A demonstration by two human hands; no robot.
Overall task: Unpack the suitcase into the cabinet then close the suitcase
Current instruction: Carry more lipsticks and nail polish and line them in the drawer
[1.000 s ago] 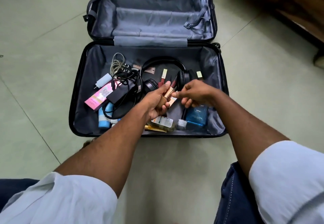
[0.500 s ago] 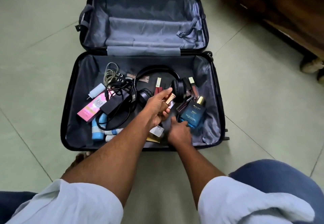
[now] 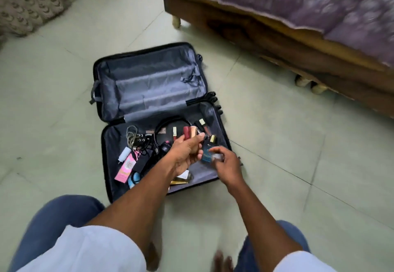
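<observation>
The right hand [image 3: 226,161] has lifted, pinching a small bottle [image 3: 216,156]; the left hand [image 3: 187,151] now grips several lipsticks [image 3: 190,132] above the suitcase [image 3: 106,161].

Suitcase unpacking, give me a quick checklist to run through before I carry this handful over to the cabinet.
1. Left hand grips the lipstick tubes: ok, several stand up from its fist.
2. Right hand has a firm hold on a small clear item: cannot tell, it is blurred.
3. Blue perfume bottle collected: not ok, it lies in the suitcase under the hands.
4. Suitcase emptied: not ok, the headphones, cables and pink box remain.
5. Cabinet open and within reach: cannot tell, it is out of view.
</observation>
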